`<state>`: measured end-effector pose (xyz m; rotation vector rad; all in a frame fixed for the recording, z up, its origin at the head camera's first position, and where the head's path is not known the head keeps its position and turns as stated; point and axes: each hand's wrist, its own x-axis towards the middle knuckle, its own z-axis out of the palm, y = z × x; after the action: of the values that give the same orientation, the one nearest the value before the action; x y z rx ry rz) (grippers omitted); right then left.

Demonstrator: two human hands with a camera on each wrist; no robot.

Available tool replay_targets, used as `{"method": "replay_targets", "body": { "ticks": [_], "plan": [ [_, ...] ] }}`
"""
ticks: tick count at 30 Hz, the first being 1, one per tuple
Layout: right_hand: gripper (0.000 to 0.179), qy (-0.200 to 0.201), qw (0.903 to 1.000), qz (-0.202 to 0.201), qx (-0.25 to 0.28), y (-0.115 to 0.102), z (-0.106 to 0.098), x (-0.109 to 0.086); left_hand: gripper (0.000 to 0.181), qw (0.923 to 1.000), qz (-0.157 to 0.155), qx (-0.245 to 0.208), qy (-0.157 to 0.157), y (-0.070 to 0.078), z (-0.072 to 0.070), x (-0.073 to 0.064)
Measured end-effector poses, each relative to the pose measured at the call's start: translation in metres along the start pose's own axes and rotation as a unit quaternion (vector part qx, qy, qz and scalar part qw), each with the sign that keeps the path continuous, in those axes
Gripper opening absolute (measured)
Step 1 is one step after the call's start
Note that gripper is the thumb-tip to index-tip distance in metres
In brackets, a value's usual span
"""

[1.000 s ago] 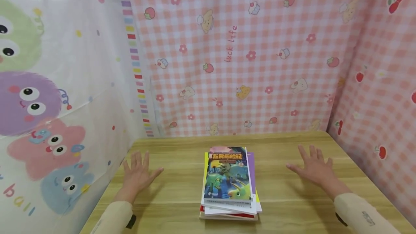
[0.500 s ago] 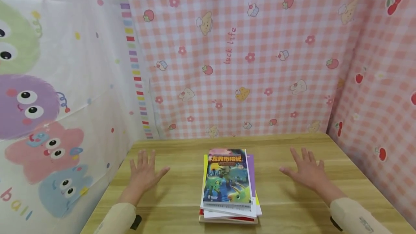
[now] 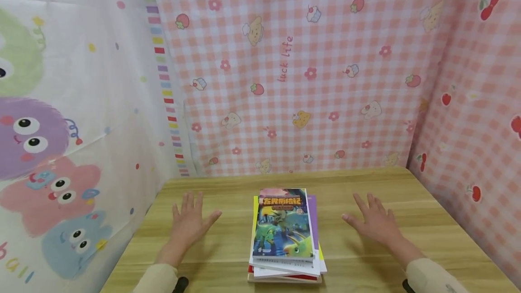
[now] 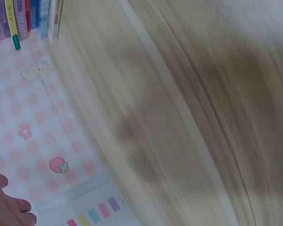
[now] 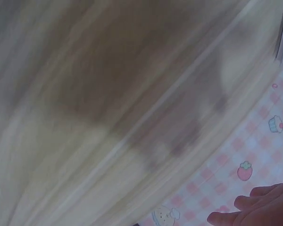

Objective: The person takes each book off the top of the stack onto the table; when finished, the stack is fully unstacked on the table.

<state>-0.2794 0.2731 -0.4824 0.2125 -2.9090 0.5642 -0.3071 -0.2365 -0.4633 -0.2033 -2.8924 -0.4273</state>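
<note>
1. Our left hand (image 3: 189,223) has its fingers spread apart, holding nothing.
2. To its right, untouched, lies a stack of books (image 3: 286,238), a dinosaur-cover book (image 3: 281,225) on top.
3. Our right hand (image 3: 376,224) is likewise spread, empty; we seem poised before contact, which would call for both hands inward.

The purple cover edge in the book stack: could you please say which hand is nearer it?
Right: the right hand is apart, to the right of the purple cover edge; the left hand is left of the book stack.
</note>
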Motion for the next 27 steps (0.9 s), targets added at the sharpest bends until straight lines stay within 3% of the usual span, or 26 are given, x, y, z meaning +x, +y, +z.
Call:
{"method": "replay_targets", "body": {
  "ticks": [10, 13, 17, 20, 24, 27],
  "plan": [
    [0.078, 0.013, 0.9979, -0.012, 0.063, -0.024, 0.005, -0.003, 0.091, 0.9955, 0.013, -0.092, 0.021, 0.022, 0.006, -0.007],
    [0.076, 0.01, 0.9954, -0.015, 0.094, -0.03, 0.008, -0.005, 0.09, 0.991, 0.008, -0.133, 0.011, 0.031, 0.007, -0.012],
    [0.074, 0.001, 0.9879, -0.012, 0.155, -0.04, 0.013, -0.011, 0.087, 0.9799, -0.017, -0.199, -0.006, 0.044, 0.01, -0.019],
    [0.072, 0.001, 0.9804, -0.016, 0.197, -0.047, 0.017, -0.014, 0.085, 0.9663, -0.03, -0.255, -0.014, 0.054, 0.013, -0.024],
    [0.071, 0.004, 0.9743, -0.03, 0.223, -0.055, 0.019, -0.015, 0.088, 0.9506, -0.042, -0.307, -0.021, 0.065, 0.015, -0.026],
    [0.072, 0.0, 0.9729, -0.035, 0.229, -0.061, 0.018, -0.015, 0.089, 0.9441, -0.048, -0.325, -0.024, 0.071, 0.015, -0.026]
  ]
}}
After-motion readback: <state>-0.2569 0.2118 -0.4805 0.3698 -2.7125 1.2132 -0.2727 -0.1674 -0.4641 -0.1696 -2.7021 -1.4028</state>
